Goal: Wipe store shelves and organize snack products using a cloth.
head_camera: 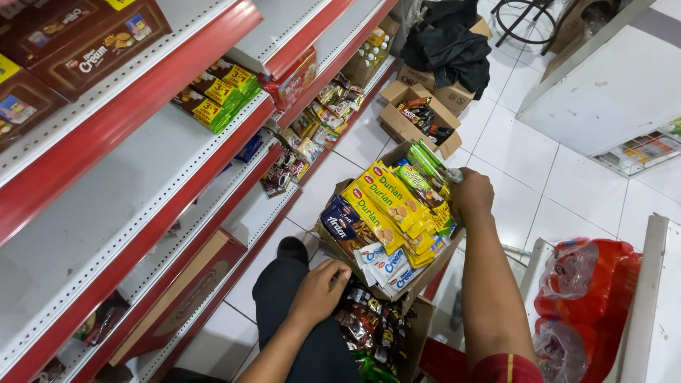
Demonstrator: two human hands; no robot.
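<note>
While the right hand [472,193] closes its grip on the far rim of the open brown cardboard box [425,273], beside the green snack packets [418,174], the left hand [320,289] rests curled on the box's near edge; whether it grasps anything I cannot tell, since its fingers fold out of sight. Inside the box, standing on the white tiled floor [525,156], flat yellow biscuit packets [386,202] lie stacked over dark blue ones [340,225] and white ones [386,264]. Such packets are probably light, slick and easily crushed, so they are best taken by the flat faces or by the box walls. Below sits a second box of dark shiny sachets [365,323]. Red-edged metal shelves [177,177] run along the left. The right hand's fingertips are hidden, and the red plastic bag [589,291] at the right is cut off.
</note>
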